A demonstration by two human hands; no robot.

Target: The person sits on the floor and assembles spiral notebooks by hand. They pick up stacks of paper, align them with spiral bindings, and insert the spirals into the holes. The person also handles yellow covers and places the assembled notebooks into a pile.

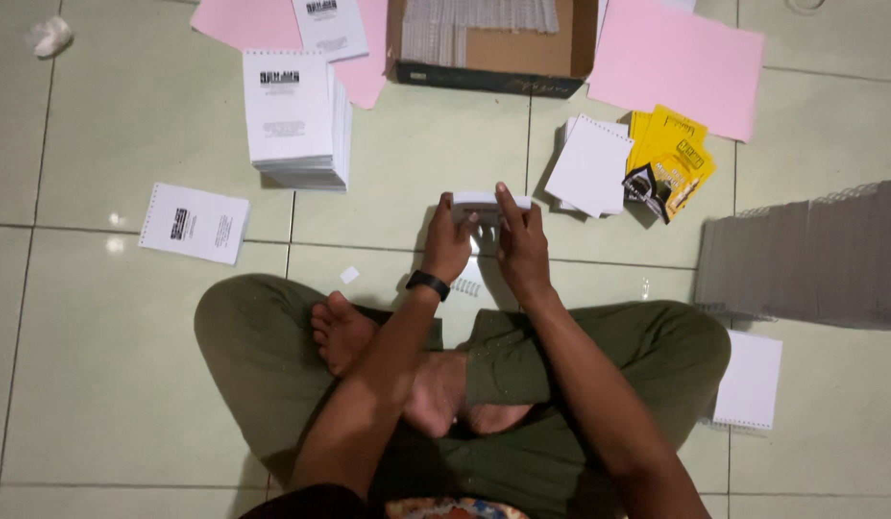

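Wearing loose olive-green cloth trousers point(599, 356) and a slim black band-shaped wristwatch point(428, 284) on the left wrist. Going barefoot, arms bare to above the elbows. Showing a strip of multicoloured patterned fabric point(445, 507) at the waist.

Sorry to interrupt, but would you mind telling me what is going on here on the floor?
A person sits cross-legged on a tiled floor, holding a small white paper block edge-on in both hands: left hand, right hand. A stack of punched white booklets, pink sheets, yellow covers and an open cardboard box lie around.
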